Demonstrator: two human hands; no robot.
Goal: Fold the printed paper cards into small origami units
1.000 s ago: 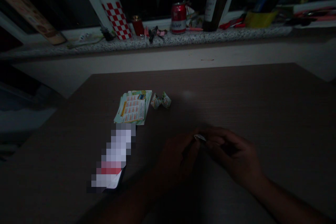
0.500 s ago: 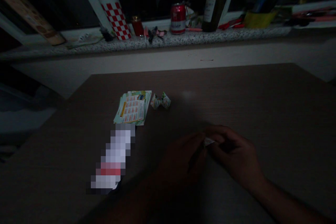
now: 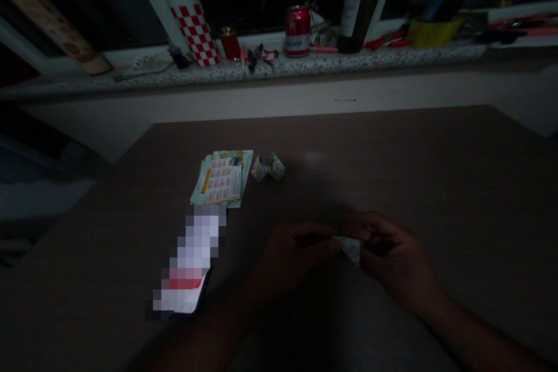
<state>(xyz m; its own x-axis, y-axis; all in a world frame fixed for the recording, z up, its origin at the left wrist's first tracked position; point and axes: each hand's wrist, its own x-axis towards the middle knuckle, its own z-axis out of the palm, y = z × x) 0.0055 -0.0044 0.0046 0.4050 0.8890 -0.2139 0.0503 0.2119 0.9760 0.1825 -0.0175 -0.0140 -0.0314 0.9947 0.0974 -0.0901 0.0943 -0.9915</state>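
Note:
Between my two hands is a small folded piece of printed paper [image 3: 351, 249], pale with faint coloured print. My left hand [image 3: 297, 251] pinches its left edge between thumb and fingers. On the other side my right hand [image 3: 390, 253] grips the right part, its fingertips covering some of the paper. Farther off on the table lie two small folded paper shapes [image 3: 275, 168] of similar print, side by side. Left of them rests a stack of printed paper sheets [image 3: 222, 180] with rows of small orange-and-white print.
A phone with a lit, blurred-out screen [image 3: 194, 258] lies on the brown table [image 3: 414, 157], left of my hands. Behind, a granite windowsill [image 3: 314, 64] carries a red-checked bottle [image 3: 198, 35], a red can [image 3: 297, 32], a dark bottle [image 3: 352, 17] and a yellow container [image 3: 433, 33].
My left hand has turned and drawn slightly left, its thumb now showing. More of the folded paper is visible between my hands. The things on the table have not moved.

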